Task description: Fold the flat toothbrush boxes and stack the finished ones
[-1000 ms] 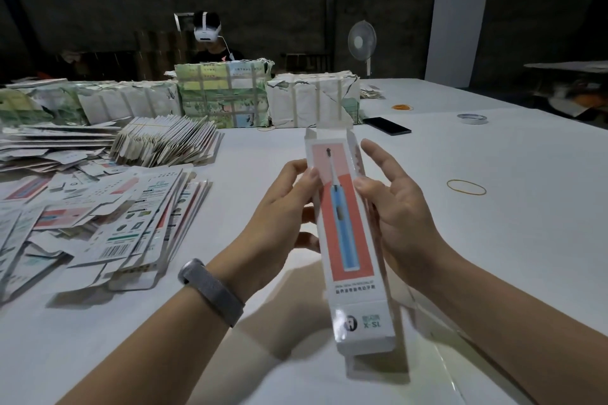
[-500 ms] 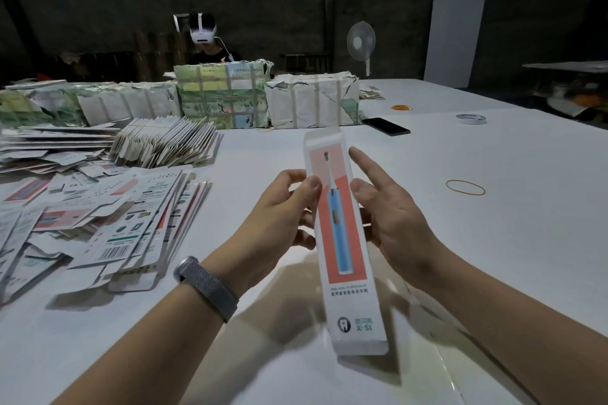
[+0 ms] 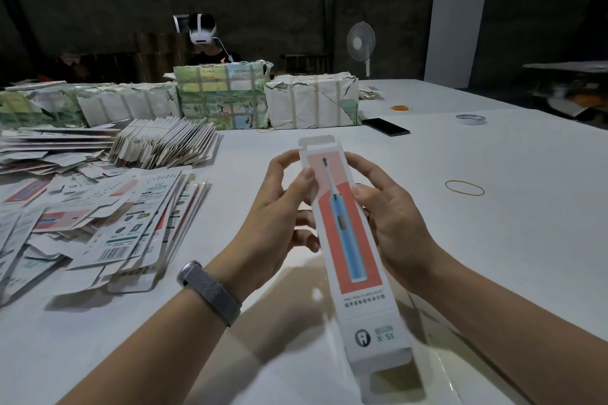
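Two hands hold one long toothbrush box (image 3: pixel 352 233) up above the white table (image 3: pixel 493 207). The box is white with a red panel and a blue toothbrush drawn on it. It points away from the person, and the flap at its far end sticks up. The flap at its near end hangs open too.

The left hand (image 3: pixel 279 217) grips the left edge of the box, with the thumb on the front near the top. A grey band (image 3: pixel 210 289) sits on that wrist. The right hand (image 3: pixel 391 217) grips the right edge, with its fingers bent around the side.

To the left, flat unfolded boxes (image 3: pixel 131 223) lie in a messy pile on the table. Behind them is a tidy bundle of flat boxes (image 3: pixel 164 145). Wrapped packs (image 3: pixel 223 99) stand in a row farther back. A yellow rubber band (image 3: pixel 464 188) lies on the table to the right, well apart from the hands. A black phone (image 3: pixel 385 126) lies near the packs
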`<state>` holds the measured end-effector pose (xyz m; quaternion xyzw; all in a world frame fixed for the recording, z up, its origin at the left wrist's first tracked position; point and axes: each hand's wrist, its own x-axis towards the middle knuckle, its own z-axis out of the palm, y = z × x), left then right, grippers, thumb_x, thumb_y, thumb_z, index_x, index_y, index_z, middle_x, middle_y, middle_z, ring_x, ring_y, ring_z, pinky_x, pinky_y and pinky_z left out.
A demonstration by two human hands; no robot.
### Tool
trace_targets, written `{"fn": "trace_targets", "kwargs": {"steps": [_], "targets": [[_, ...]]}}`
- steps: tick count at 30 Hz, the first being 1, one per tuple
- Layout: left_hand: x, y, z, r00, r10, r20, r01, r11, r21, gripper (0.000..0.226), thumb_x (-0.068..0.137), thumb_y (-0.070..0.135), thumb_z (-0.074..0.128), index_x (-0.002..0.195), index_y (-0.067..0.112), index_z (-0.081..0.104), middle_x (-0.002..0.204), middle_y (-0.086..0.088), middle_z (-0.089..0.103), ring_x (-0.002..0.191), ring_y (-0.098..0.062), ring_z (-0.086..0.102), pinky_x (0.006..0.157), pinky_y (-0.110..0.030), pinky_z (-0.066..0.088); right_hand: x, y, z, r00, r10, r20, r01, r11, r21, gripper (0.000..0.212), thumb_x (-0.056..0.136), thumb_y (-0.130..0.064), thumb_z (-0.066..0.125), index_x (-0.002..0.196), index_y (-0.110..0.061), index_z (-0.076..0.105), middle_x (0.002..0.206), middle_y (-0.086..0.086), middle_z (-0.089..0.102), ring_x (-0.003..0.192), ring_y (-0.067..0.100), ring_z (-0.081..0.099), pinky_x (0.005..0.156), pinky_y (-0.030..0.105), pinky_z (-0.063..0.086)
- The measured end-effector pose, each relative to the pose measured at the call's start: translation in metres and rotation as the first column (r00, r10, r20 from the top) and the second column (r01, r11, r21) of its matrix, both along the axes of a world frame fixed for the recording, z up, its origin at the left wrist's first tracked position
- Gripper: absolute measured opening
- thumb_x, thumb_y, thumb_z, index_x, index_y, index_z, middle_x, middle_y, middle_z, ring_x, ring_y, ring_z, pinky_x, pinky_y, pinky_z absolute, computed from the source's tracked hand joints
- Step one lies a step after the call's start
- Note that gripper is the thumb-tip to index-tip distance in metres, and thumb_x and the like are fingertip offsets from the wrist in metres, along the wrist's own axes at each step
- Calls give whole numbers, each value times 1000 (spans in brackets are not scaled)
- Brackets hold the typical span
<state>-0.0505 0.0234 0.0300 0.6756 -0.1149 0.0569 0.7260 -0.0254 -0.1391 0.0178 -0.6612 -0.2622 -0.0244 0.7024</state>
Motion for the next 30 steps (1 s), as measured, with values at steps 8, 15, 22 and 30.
{"fn": "trace_targets", "kwargs": {"steps": [8, 15, 22, 30], "targets": [[0, 0, -1, 995, -9, 95, 2, 997, 71, 22, 106, 27, 43, 128, 28, 48, 75, -3, 68, 65, -29, 61, 48, -29, 53, 1, 1, 2, 996, -59, 68, 59, 998, 8, 28, 90, -43, 45, 117, -49, 50, 94, -16, 72, 86, 18, 74, 63, 21, 57], [-2, 2, -1, 993, -32, 110, 5, 970, 241, 21, 108, 32, 39, 127, 39, 45, 79, -1, 72, 69, -27, 69, 53, -32, 56, 7, -4, 2, 997, -67, 35, 65, 996, 56, 20, 90, -41, 48, 107, -41, 58, 88, 8, 70, 79, 25, 73, 65, 29, 60], [-1, -4, -5, 992, -53, 113, 9, 933, 361, 45, 90, 56, 40, 133, 40, 41, 84, 6, 73, 79, -23, 73, 55, -37, 58, 12, -7, 3, 996, -91, 0, 91, 986, 138, 14, 82, -29, 55, 92, -20, 55, 82, 7, 66, 77, 24, 70, 70, 33, 59], [0, -4, -5, 997, -42, 72, 16, 944, 329, 34, 87, 57, 42, 120, 50, 36, 87, 2, 74, 79, -24, 73, 63, -35, 61, 13, -6, -1, 994, -108, -31, 112, 972, 206, 14, 83, -27, 65, 91, -19, 56, 78, -7, 64, 80, 21, 70, 67, 25, 57]]}}
